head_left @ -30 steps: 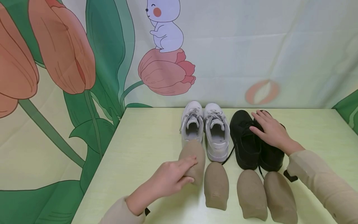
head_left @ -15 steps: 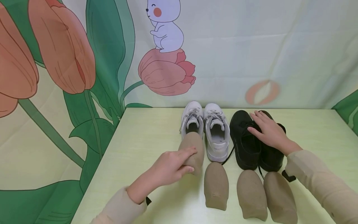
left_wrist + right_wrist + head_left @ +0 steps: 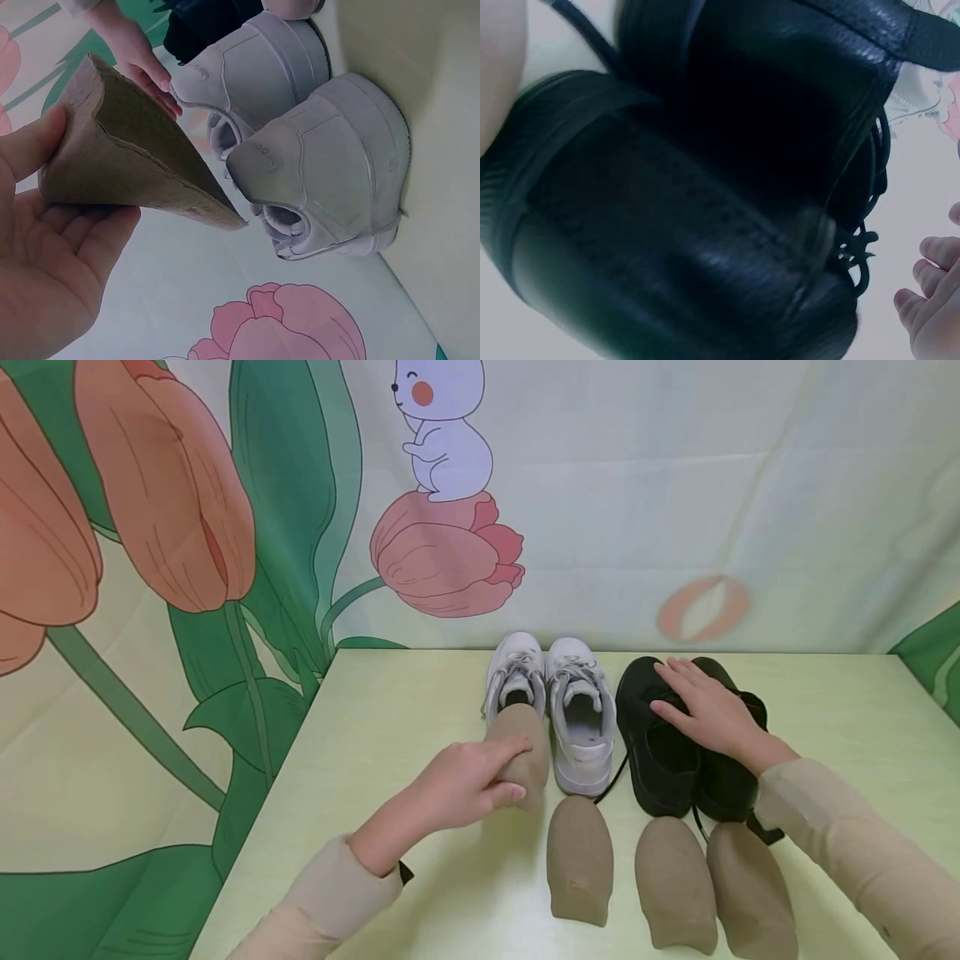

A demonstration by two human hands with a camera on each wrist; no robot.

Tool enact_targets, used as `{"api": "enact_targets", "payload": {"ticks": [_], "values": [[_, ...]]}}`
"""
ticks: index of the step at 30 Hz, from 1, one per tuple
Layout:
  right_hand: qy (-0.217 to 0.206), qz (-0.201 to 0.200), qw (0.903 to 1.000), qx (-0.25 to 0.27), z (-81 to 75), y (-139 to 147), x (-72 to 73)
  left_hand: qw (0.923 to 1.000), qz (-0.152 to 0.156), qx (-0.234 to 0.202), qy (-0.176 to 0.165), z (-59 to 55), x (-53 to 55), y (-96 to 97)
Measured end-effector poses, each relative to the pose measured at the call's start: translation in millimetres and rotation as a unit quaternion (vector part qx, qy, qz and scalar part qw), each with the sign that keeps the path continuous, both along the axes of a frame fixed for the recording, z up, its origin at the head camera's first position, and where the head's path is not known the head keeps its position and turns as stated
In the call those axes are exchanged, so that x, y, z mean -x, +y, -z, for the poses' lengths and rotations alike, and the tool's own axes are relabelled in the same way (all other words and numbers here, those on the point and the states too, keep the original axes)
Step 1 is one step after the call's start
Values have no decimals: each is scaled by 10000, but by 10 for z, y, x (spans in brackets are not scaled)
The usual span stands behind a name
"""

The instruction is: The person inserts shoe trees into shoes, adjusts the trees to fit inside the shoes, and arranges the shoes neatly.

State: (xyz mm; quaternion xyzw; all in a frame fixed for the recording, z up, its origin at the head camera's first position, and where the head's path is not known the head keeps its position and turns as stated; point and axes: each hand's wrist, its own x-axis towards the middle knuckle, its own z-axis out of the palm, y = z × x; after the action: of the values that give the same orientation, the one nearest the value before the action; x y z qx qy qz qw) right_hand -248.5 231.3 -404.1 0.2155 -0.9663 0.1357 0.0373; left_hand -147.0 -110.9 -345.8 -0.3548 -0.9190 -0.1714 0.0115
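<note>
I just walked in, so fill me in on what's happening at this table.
A person's left hand holds a brown hollow insert over the heel of the left white shoe, not inside it. The right hand is over the black shoes, holding nothing. Three more inserts lie on the table; the right white shoe looks empty.

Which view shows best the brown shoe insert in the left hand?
The left wrist view: the shoe insert is close, with its hollow inside visible. The head view shows its top, partly behind the left hand; the right wrist view lacks it.
</note>
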Motion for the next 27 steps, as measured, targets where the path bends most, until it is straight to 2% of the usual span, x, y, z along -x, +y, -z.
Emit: {"api": "enact_targets", "payload": {"ticks": [6,17,27], "values": [[-60,-94,9999,-25,-46,-109,8,9999,1,41,-129,-19,72,34],[177,-279,9995,17,-126,-296,62,9998,-20,-6,-213,-17,182,47],[109,-452,9989,33,-155,-455,123,9989,-146,-79,-438,26,268,36]]}}
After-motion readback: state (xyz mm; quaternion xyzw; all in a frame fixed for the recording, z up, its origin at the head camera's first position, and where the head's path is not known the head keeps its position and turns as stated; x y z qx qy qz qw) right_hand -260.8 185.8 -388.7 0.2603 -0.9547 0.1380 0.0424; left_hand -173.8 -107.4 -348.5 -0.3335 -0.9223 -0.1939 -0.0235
